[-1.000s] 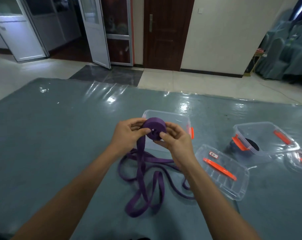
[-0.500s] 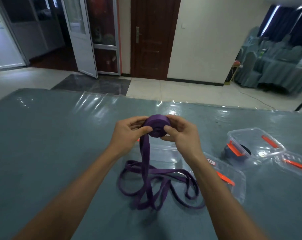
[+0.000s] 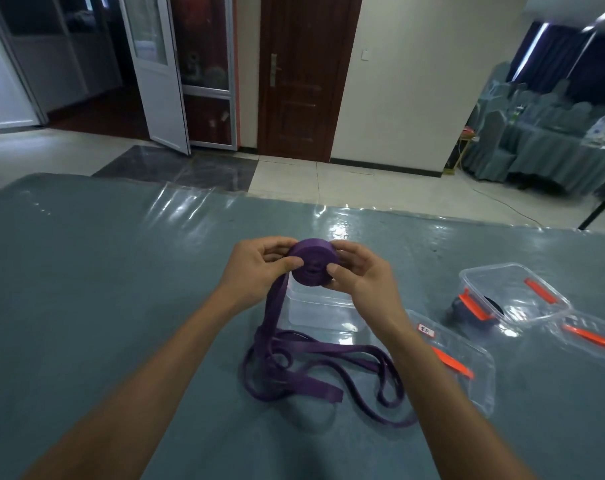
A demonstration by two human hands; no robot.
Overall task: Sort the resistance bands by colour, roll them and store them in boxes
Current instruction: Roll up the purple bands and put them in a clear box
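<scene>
Above the table (image 3: 86, 289) | our left hand (image 3: 256, 271) and right hand (image 3: 363, 282) both pinch one purple band (image 3: 313, 266), part rolled | its tail coils on the table | one box (image 3: 314, 313) beneath, three more at right.

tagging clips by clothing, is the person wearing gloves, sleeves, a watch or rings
No. The left hand and right hand are bare, with no gloves or rings in view. Both forearms are bare to the frame's edge: no sleeve, watch or bracelet shows.
</scene>
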